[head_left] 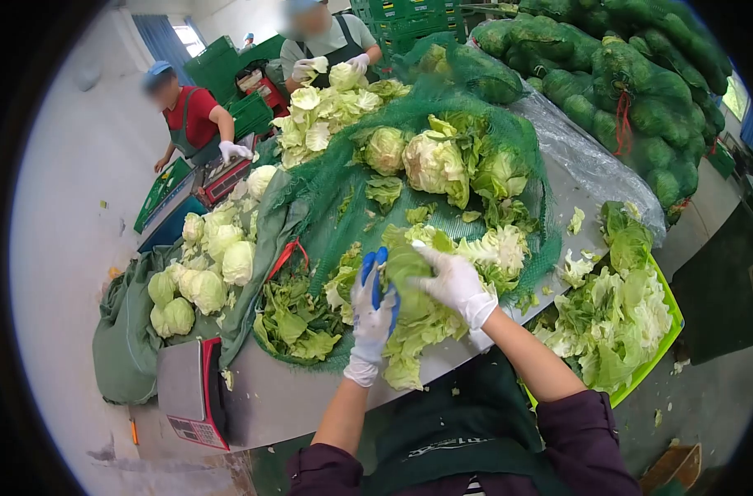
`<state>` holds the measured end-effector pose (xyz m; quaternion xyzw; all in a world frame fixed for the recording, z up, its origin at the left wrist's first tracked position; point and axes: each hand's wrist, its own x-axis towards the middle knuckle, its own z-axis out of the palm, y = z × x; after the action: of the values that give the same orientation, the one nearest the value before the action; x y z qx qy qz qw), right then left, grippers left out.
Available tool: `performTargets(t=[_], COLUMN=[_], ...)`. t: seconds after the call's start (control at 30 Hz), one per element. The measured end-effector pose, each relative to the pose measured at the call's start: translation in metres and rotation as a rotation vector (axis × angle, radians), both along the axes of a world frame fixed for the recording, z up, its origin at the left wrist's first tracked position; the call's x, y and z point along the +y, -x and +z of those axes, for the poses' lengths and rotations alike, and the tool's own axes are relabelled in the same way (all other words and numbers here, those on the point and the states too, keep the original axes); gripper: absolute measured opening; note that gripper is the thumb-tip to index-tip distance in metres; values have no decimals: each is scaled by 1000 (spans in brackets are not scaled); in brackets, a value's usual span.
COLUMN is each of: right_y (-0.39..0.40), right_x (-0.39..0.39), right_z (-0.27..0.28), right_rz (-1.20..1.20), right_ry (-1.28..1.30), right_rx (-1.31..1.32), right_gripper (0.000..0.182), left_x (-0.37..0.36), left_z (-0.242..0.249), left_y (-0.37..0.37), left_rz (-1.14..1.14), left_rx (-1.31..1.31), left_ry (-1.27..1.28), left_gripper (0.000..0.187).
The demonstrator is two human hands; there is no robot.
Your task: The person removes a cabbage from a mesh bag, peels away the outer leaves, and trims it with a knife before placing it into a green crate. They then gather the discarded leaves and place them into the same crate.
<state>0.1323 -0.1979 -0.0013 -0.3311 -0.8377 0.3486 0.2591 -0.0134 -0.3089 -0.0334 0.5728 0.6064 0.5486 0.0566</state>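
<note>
A pale green cabbage (407,277) is held upright over the near edge of the table, slightly blurred, with loose leaves below it. My left hand (370,318), in a white glove with blue on the fingers, grips its left side. On its right side, my right hand (455,283) in a white glove has its fingers stretched out and apart at the leaves; whether they press on them is hard to tell. Beneath and beyond lies a green mesh sack (327,198) carrying cabbage heads (436,165) and torn outer leaves (298,322).
Trimmed cabbages (203,289) are piled on the left, behind a red-edged scale (182,380). A lime-green crate (678,318) of leaves stands right. Full mesh sacks (633,91) rise behind. Two gloved co-workers (331,50) (190,116) stand across the table.
</note>
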Motion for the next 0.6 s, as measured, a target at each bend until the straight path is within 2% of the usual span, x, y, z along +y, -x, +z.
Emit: performTargets(t=[0.03,0.07,0.13,0.2,0.23,0.27,0.33,0.4,0.43,0.5,0.53,0.6], right_y=[1,6,17,15,10,3,-13,-17,-19,-21,-16,-1], right_x=[8,18,37,62,78,93,105,105,104,96,89,81], right_z=[4,5,-3,-5,-20,-38,-66,-64,-63,-38,-20,-13], right_rz=[-75,-79,-296,-490,-495,-518,-492,-476,-464,-518,-536,-476], right_ry=[42,43,8,-26,-41,-25,92,116,139,37,-27,-318], right_rx=[-55,-53,-35,-17,-7,-105,-169,-245,-327,-243,-163,288], right_gripper=[52,52,36,29,30,33,41,44,48,52,54,56], left_x=[8,12,14,20,15,8,-9,-27,-31,-28,-22,-3], left_z=[4,12,28,5,-5,-8,-11,0,8,38,49,61], left_y=[-5,-11,-22,-2,8,19,40,43,41,29,18,-11], left_rz=[86,83,219,200,97,-4,-116,-137,-129,92,89,160], left_rx=[104,106,302,295,66,-160,-340,-525,-525,209,208,344], left_ry=[9,9,262,183,105,23,23,73,76,152,156,205], left_gripper=[58,58,59,63,63,63,60,61,61,59,59,51])
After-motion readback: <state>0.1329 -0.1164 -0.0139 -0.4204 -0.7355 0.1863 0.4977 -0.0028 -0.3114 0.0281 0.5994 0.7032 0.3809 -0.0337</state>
